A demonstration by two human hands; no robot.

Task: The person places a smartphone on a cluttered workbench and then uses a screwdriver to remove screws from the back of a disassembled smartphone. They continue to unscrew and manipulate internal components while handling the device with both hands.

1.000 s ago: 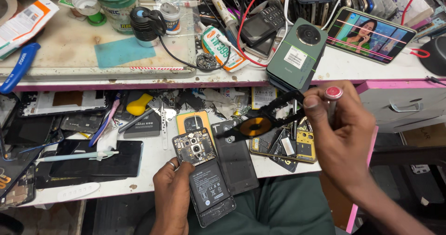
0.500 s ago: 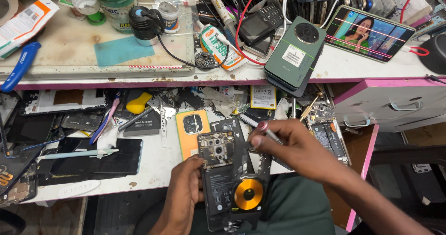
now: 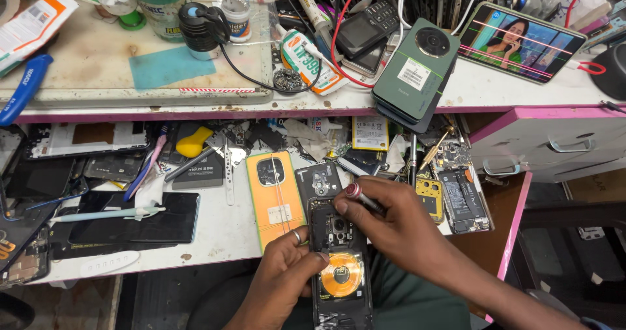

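An opened black phone (image 3: 339, 265) lies lengthwise at the front edge of the lower shelf, its back off and a round copper coil (image 3: 340, 274) showing on it. My left hand (image 3: 287, 271) grips the phone's left side, thumb near the coil. My right hand (image 3: 398, 229) holds a small screwdriver (image 3: 362, 198) with a red cap, its tip down over the phone's upper part near the camera module. An orange phone back cover (image 3: 275, 196) lies just left of the phone.
Phone parts, boards and batteries crowd the white lower shelf (image 3: 222, 232). A black screen (image 3: 130, 216) lies at left. On the upper bench stand a stack of green phones (image 3: 417, 69), a lit phone (image 3: 521, 40), jars and cables. A pink-edged drawer unit (image 3: 554, 147) is at right.
The coil piece that my right hand held up over the shelf now lies on the phone. My right hand has come down with the screwdriver onto the phone's upper part.
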